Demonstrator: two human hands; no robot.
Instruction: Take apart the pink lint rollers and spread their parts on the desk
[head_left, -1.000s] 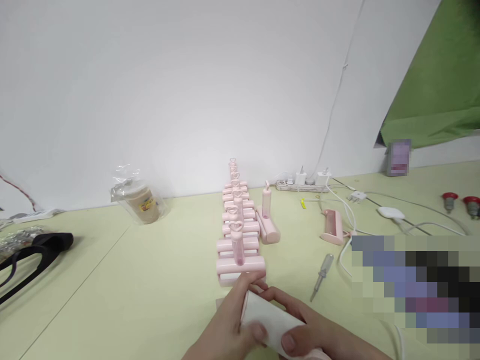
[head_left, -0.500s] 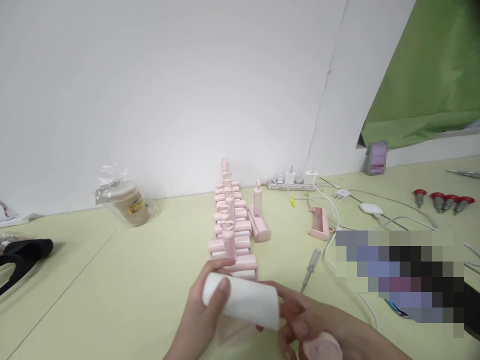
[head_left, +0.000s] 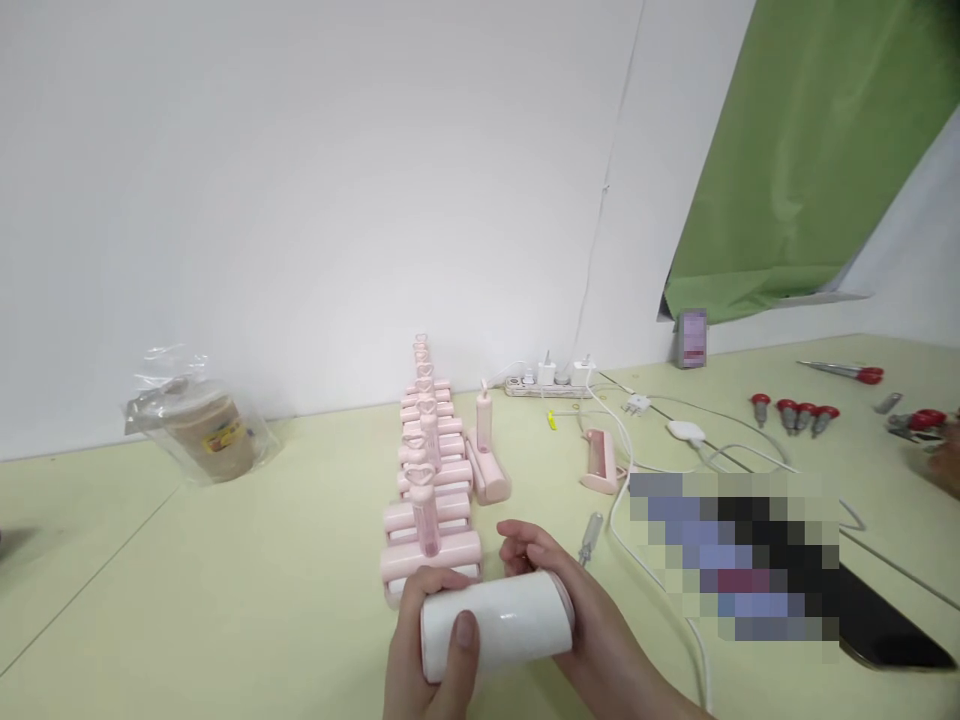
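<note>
L grip point(head_left: 411, 645) clamping wht roll point(head_left: 517, 620) over desk point(head_left: 300, 600), nr pink rollers point(head_left: 431, 550) | R grip point(head_left: 591, 605) touching roll's R end, hold unclear | chg vs 0.5s ago: pink pc by R grip no longer showing, so roll now occupying both grips

The white roll point(head_left: 506, 625), which sloped down toward the right a moment ago, now tips slightly upward at that end. The right hand point(head_left: 592, 625), half a second ago apart from the roll with a round pink piece, has come up against the roll's right end, where a pink rim point(head_left: 561, 595) now shows. Its fingers reach past the roll's far side. The view has swung right, bringing in red-handled tweezers point(head_left: 840, 371) and more of a black phone point(head_left: 892, 625).
</note>
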